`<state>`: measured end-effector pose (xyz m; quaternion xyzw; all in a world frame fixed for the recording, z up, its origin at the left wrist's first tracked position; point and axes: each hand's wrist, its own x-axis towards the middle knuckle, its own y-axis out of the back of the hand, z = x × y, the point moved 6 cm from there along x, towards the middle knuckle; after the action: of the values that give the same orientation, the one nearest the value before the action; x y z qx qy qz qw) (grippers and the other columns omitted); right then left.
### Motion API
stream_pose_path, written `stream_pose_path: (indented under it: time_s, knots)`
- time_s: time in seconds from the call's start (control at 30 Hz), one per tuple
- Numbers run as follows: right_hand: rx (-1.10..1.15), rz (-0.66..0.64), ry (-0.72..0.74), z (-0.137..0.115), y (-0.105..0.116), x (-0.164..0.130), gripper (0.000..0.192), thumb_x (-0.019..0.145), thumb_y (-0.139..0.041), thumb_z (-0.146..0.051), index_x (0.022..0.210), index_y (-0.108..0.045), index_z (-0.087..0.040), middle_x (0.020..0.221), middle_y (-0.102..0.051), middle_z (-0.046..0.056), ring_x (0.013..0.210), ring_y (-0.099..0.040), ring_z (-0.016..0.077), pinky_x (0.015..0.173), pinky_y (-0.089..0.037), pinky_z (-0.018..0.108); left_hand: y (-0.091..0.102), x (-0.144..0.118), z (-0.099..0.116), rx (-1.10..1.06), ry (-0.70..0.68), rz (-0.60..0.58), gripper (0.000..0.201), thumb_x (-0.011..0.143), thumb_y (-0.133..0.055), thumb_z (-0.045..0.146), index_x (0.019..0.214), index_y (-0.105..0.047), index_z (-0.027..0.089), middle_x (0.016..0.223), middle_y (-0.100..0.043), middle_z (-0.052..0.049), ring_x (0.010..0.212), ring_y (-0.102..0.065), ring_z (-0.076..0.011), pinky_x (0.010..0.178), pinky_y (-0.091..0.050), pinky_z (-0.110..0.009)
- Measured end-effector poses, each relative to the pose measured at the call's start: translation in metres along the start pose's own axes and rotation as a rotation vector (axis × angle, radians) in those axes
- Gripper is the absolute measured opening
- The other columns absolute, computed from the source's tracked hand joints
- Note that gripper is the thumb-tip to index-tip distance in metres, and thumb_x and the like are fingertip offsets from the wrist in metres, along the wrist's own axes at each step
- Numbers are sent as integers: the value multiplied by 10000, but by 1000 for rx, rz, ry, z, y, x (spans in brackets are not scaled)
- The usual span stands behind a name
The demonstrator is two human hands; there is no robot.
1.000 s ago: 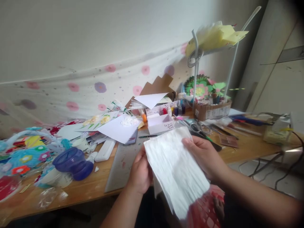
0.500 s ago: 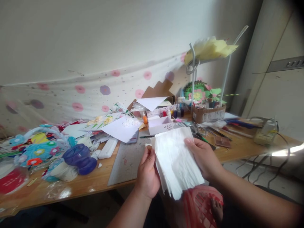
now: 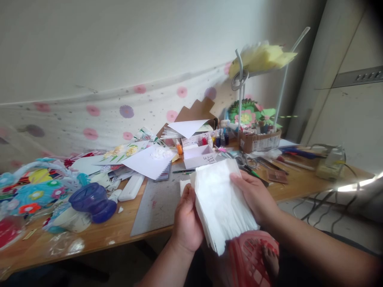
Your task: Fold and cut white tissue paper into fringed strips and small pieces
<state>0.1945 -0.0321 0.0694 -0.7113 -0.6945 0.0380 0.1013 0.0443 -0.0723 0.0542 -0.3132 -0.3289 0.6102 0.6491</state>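
Note:
A folded stack of white tissue paper (image 3: 223, 203) is held up in front of the table's edge, its lower edge loose and layered. My left hand (image 3: 188, 219) pinches it at the left side, thumb on the near face. On the upper right side, my right hand (image 3: 254, 195) grips the stack with the thumb on top and the fingers behind, hidden. Just beyond the paper lies a grey mat (image 3: 152, 207) on the wooden table. Past it stands an open white box (image 3: 199, 157) with handwriting on its front.
Small paint bottles (image 3: 222, 138), scissors (image 3: 247, 160) and a cardboard box (image 3: 260, 140) of supplies stand behind. On the left are a purple vase-like container (image 3: 94, 202), a blue flowered basket (image 3: 36, 189) and a white sheet (image 3: 146, 162). Cables (image 3: 329, 203) hang at right.
The view has turned slightly, so the table's things sit a little farther left. Both hands keep their hold on the tissue paper, which has barely moved.

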Motion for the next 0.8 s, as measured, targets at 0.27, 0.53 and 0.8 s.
stream_pose_path:
  time_s: [0.27,0.53,0.8]
  knots:
    - [143,19,-203,13,-1,-1,242,643,-702,-409,643,-621,-181,591,-628,-2,552,-575,177,535,-446,279,7,1,-7,-39,71,38,381,835,-492,374,1159,-544,179,1195,-586,-124,1139,-500,-313,962,-361,-463]
    - [-24,44,-23,7,3,4,296,661,-675,-460,642,-620,-170,631,-616,19,609,-548,179,549,-424,270,-2,-3,-1,-28,20,-67,601,798,-393,603,1243,-491,211,1250,-552,-119,1207,-437,-307,991,-337,-444]
    - [-183,-33,70,-2,1,3,262,703,-625,-447,675,-642,-186,714,-635,30,665,-549,195,586,-422,275,6,-5,-8,125,65,-27,469,822,-539,258,1279,-453,205,1222,-575,-119,1151,-500,-277,987,-341,-439]
